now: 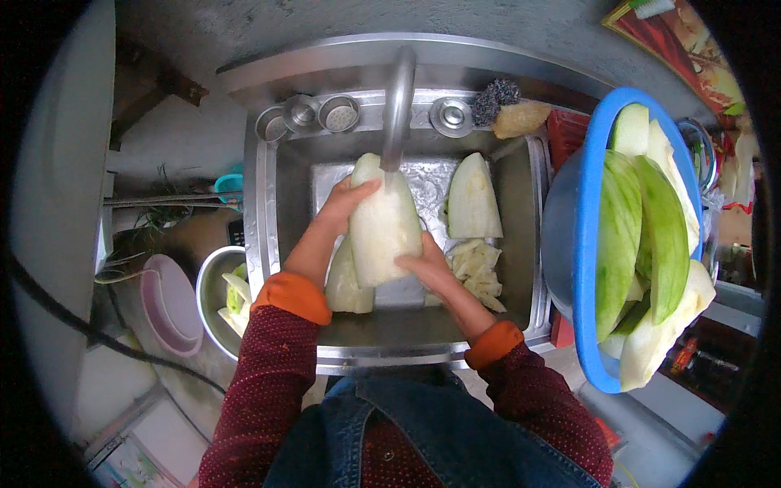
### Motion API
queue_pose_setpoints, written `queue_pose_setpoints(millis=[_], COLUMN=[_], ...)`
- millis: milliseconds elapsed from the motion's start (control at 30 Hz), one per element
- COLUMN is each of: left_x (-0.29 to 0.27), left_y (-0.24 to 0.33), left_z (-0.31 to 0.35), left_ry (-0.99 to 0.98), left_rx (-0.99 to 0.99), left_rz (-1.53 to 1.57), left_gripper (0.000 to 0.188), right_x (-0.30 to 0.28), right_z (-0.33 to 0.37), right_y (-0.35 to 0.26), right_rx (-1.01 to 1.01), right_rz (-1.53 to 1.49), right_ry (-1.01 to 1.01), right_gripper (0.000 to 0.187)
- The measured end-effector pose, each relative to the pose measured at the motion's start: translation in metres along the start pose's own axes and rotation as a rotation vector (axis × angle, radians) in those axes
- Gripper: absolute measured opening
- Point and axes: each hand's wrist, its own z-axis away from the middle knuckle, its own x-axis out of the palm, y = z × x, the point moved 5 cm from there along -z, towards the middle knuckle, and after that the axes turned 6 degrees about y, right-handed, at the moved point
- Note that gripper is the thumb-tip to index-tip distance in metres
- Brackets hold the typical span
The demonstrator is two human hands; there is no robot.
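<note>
Under the faucet (398, 106), a large pale piece of peeled melon (382, 232) is held up over the steel sink (512, 305). My left hand (348, 200) grips its upper left side, thumb across the top face. Lower down, my right hand (425, 264) is closed around the right edge. Partly covered by the held piece, another pale melon piece (349, 285) lies in the sink at lower left. A third melon piece (473, 199) rests at the right side of the sink, with a heap of pale scraps (478, 270) nearer to me.
A blue basin (587, 276) piled with green and pale melon slices (665, 236) stands at the right. Drain strainers (339, 113), a dark scouring pad (492, 101) and a tan sponge (521, 119) line the back ledge. A metal bowl (208, 281) and pink tub (167, 329) are at left.
</note>
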Motion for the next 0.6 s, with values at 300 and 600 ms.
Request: queue_pose_setpoints(millis=[300,600], left_x=[0.056,0.058], left_y=[0.015,-0.014], left_z=[-0.007,0.015], left_ry=[-0.311,-0.166], left_rx=[-0.172,-0.140], left_rz=[0.578,0.648], left_gripper=[0.061,0.067], right_x=[0.004,0.019], right_z=[0.022,0.021], right_y=[-0.002,-0.011], right_rx=[0.246,0.167], right_rz=[-0.619,-0.690], right_ry=[-0.397,-0.336], right_gripper=[0.064,0.066])
